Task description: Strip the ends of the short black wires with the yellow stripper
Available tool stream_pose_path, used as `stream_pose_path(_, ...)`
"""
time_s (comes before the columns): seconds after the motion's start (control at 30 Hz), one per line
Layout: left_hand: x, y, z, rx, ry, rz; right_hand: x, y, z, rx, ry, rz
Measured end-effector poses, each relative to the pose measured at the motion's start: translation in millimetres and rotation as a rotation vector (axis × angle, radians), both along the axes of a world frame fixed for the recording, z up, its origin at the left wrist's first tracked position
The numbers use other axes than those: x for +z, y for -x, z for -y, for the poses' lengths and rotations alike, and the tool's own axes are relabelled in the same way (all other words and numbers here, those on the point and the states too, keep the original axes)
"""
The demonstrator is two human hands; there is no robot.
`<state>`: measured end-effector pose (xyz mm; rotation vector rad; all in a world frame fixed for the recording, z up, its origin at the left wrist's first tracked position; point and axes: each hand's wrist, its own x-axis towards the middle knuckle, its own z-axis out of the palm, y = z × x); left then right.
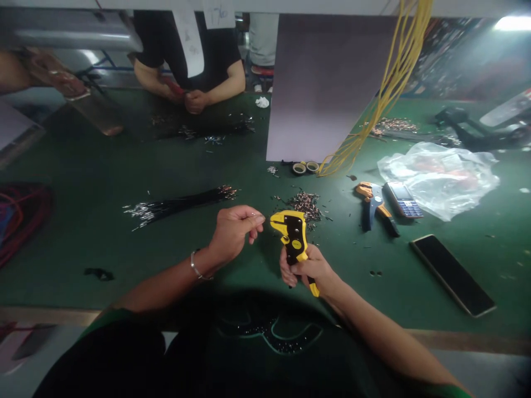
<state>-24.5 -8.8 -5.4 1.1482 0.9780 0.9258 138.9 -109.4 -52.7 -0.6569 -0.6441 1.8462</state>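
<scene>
Right hand [310, 271] is gripping yellow wire stripper [290, 235] firmly by its handle, left hand [233, 232] is pinching narrow just beside its nose, anything held too thin to tell.

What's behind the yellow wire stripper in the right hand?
Behind the yellow wire stripper, held in the right hand, lies a heap of small metal terminals on the green bench mat. The stripper covers the heap's near edge, hiding what lies there.
</scene>
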Motion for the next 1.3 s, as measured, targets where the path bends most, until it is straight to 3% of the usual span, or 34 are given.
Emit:
stream_pose_path(0.17,6.4,7,-18,0.053,0.075,0.092,3.6,-9,3,-0.019,-0.068,0.021)
stream_pose_path(0.27,11.1,7,-22,0.117,-0.025,0.138,8.7,-15,-1,-0.148,-0.082,0.061)
stream_pose_path(0.53,-0.4,-4,2,0.005,-0.210,-0.011,10.3,-13,-10,-0.209,-0.109,0.124)
stream_pose_path(0.67,1.9,-3,9,-0.019,-0.320,-0.124,11.6,-9,-8,-0.176,-0.102,0.142)
stream_pose_path(0.93,-1.4,-2,17,-0.120,-0.507,-0.150,31.8,-10,-16,-0.244,-0.093,0.195)
stream_pose_path(1.1,-5.5,-3,22,-0.160,-0.506,-0.105,38.7,-7,-23,-0.301,-0.066,0.220)
stream_pose_path(1.3,-1.4,-5,26,-0.188,-0.478,-0.060,31.3,0,-27,-0.372,-0.111,0.263)
